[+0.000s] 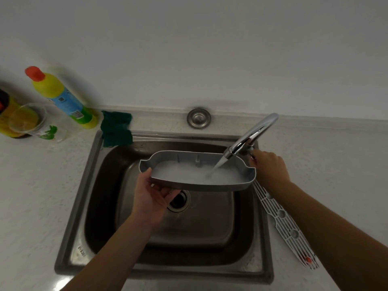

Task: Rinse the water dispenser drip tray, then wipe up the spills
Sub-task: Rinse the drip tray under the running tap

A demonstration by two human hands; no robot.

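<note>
Got the grey drip tray in my left hand, thumb on its rim and fingers underneath, held over the steel sink. The chrome tap is pouring water into it, all white and foamy inside. My right hand grips the tap lever. The white slotted grille lies on the counter right of the sink, and a green cloth hangs over its back-left corner.

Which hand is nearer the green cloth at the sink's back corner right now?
Left. The left hand grips the left end of the drip tray, just in front of the green cloth; the right hand is across the sink, on the faucet.
</note>
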